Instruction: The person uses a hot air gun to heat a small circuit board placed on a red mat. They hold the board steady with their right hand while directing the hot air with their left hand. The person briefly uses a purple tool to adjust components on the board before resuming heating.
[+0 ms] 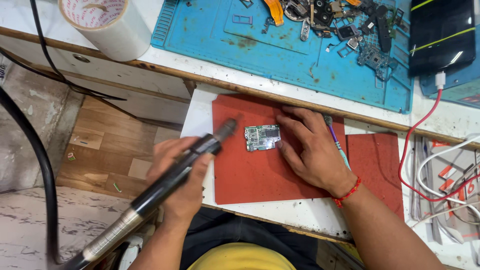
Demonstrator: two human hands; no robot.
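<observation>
Right hand (312, 150) steadying small green circuit board (262, 137)

White workbench (150, 95), wood-plank floor (107, 145), grey marbled floor (30, 225)

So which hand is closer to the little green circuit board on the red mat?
The right hand: its fingertips touch the small green circuit board from its right side. The left hand sits apart, lower left, holding a black hot-air wand aimed toward it.

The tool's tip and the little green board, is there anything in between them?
No. In the head view only bare red mat shows between the black tool's tip and the green circuit board.
</observation>
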